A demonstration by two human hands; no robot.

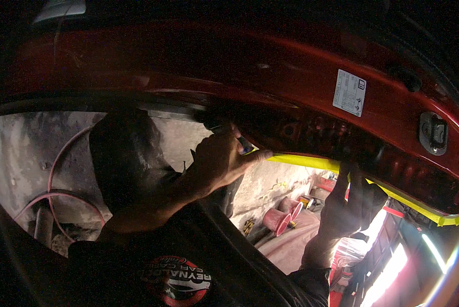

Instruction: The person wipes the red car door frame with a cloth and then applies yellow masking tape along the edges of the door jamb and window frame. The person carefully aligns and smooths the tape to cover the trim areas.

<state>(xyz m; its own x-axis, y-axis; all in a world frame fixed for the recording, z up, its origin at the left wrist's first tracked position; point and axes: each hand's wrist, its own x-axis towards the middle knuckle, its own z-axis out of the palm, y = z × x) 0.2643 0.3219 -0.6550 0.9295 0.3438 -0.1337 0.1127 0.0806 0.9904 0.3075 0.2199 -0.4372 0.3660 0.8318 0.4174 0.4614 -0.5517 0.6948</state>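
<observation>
A strip of yellow masking tape (311,161) runs along the lower edge of a dark red car panel (291,66). My left hand (222,156) is closed at the strip's left end, its thumb stretched along the edge against the tape. A small dark bluish thing shows between thumb and fingers; its kind is unclear. Farther right, my right hand (355,199) reaches up to the same taped edge and covers part of the strip. Deep shadow hides how its fingers are bent and whether they hold anything.
A white label (349,93) and a metal latch (433,133) sit on the panel. Beyond the edge are red buckets (277,221), a stained wall (275,187) and bright light at lower right. A pinkish hose (52,171) loops at left. My dark shirt (229,256) fills the bottom.
</observation>
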